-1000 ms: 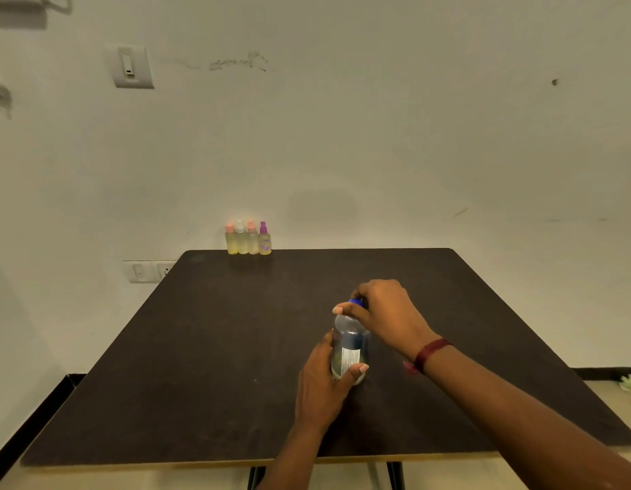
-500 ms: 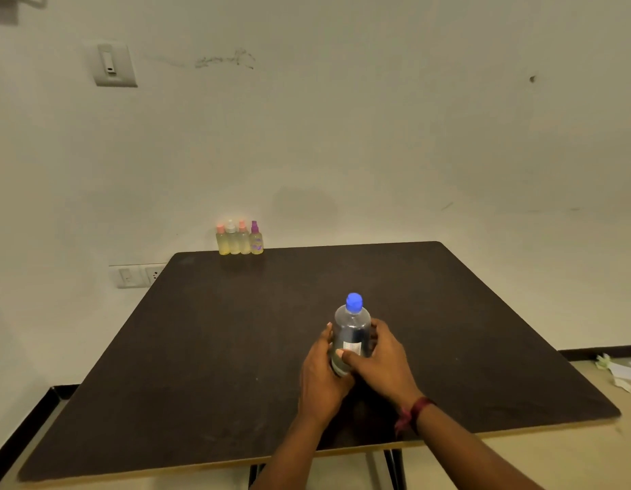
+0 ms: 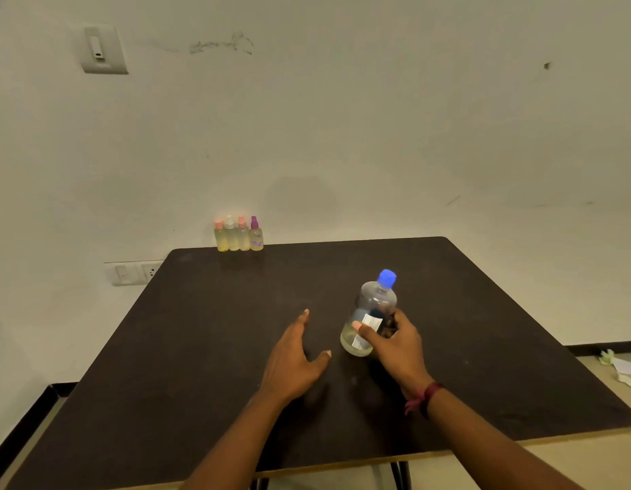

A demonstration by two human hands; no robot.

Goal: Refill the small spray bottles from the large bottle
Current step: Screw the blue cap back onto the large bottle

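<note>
A large clear bottle (image 3: 376,302) with a blue cap (image 3: 387,278) and a white label holds a little pale liquid at its bottom. My right hand (image 3: 395,343) grips its lower half and the bottle leans to the right above the dark table (image 3: 208,348). My left hand (image 3: 294,355) hovers open just left of the bottle, fingers spread, not touching it. Several small spray bottles (image 3: 238,235) with pink, white and purple tops stand in a row at the table's far edge against the wall, filled with yellowish liquid.
A wall rises right behind the table, with a switch plate (image 3: 102,49) up high and sockets (image 3: 133,273) low on the left. Scraps of paper (image 3: 621,367) lie on the floor at the right. Table legs (image 3: 400,475) show below the near edge.
My left hand has let go of the large bottle and opened beside it. My right hand moved from the cap down to the body and shifted the bottle to the right, tilted.
</note>
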